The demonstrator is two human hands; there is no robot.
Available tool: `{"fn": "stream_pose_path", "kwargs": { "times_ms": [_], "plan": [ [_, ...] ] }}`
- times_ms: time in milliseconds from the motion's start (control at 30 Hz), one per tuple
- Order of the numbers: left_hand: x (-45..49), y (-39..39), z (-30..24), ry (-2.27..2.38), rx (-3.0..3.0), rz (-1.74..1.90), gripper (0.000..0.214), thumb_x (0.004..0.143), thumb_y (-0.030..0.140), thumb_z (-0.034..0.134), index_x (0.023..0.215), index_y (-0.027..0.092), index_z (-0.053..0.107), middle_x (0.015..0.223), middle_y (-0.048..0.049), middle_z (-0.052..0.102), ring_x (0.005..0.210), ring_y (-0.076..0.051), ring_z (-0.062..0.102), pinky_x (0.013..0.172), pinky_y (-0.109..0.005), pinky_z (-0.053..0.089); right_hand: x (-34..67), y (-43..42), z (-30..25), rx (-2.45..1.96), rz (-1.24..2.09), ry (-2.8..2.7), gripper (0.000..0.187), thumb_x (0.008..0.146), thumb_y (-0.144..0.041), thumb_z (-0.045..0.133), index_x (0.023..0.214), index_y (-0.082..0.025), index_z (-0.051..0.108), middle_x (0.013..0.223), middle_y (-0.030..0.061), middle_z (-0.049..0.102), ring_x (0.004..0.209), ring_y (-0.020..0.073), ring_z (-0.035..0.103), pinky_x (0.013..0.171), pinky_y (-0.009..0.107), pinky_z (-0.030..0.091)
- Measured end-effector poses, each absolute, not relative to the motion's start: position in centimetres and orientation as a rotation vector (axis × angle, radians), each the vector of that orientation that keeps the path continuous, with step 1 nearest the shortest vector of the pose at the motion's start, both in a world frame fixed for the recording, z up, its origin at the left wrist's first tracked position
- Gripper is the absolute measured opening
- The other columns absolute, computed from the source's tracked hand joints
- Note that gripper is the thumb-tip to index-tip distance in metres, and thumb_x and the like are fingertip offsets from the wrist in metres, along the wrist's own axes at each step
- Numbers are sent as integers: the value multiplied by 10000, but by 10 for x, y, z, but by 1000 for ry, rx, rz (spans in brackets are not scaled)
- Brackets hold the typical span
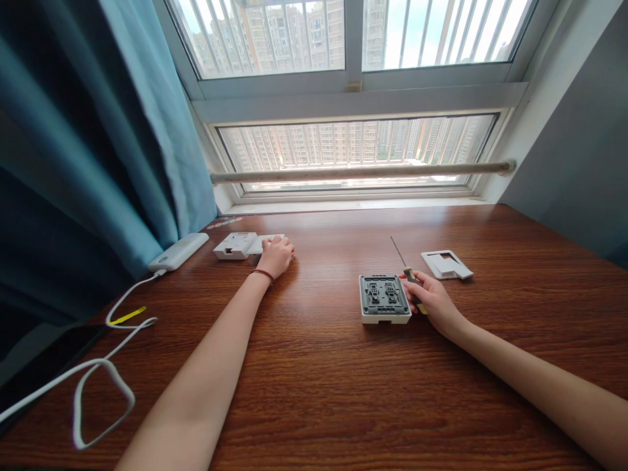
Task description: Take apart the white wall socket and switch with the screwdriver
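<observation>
My left hand reaches far forward and rests with curled fingers on a flat white cover plate, which lies beside a white switch housing. My right hand is closed round the handle of a thin screwdriver whose shaft points away toward the window. Its fingers sit against the right edge of a grey switch module lying face up on the wooden table.
A white frame piece lies right of the screwdriver. A white power bank with a looping white cable sits at the left by the teal curtain. A dark tablet lies at the left edge. The window sill borders the table's far side.
</observation>
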State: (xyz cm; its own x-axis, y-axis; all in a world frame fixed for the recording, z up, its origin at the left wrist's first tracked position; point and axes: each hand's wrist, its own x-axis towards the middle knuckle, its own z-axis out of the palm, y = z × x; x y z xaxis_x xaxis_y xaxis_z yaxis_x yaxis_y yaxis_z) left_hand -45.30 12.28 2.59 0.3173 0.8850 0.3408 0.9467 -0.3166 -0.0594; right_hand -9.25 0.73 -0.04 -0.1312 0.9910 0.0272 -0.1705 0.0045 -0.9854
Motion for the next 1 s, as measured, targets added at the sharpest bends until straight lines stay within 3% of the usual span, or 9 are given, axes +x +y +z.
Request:
{"fn": "stream_pose_path", "kwargs": {
  "times_ms": [400, 1000],
  "plan": [
    [-459, 128, 18, -1579, -2297, -313, 229, 823, 157, 410, 760, 175, 630, 903, -109, 594, 982, -274, 437, 864, -474, 210, -93, 7, 1, -990, 1375, -1197, 251, 794, -354, 587, 958, -177, 514, 548, -69, 462, 395, 57, 421, 371, 170, 336],
    [-442, 123, 27, -1386, -2224, -545, 249, 854, 197, 413, 725, 183, 626, 821, -83, 578, 851, -237, 462, 807, -446, 226, -94, 6, 2, -971, 1380, -1190, 223, 795, -336, 582, 932, -174, 514, 539, -75, 467, 383, 55, 433, 370, 166, 337]
  ]
}}
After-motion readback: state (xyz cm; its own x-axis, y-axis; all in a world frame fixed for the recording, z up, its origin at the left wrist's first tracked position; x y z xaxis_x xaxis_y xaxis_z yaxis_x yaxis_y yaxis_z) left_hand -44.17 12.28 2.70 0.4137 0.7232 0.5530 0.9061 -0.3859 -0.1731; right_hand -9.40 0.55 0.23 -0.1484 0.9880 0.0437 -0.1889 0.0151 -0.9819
